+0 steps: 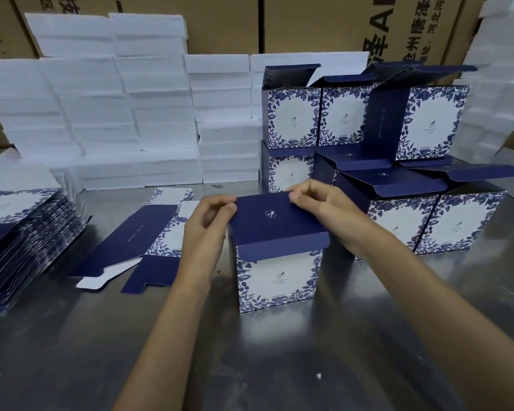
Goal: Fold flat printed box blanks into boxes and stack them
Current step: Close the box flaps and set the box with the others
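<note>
Gripping box [275, 271] lid (navy), both hands [208, 221]

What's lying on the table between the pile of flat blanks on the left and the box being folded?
In the head view, one unfolded blank lies flat on the table between the pile and the box.

Between your hands stands an upright blue-floral box [276, 262], navy lid flap folded over. Flat blanks [27, 232] lie to their left, finished boxes [398, 161] stacked right.

White foam blocks [107, 114] stacked before brown cartons [318, 22] on a steel table [72, 336].
</note>
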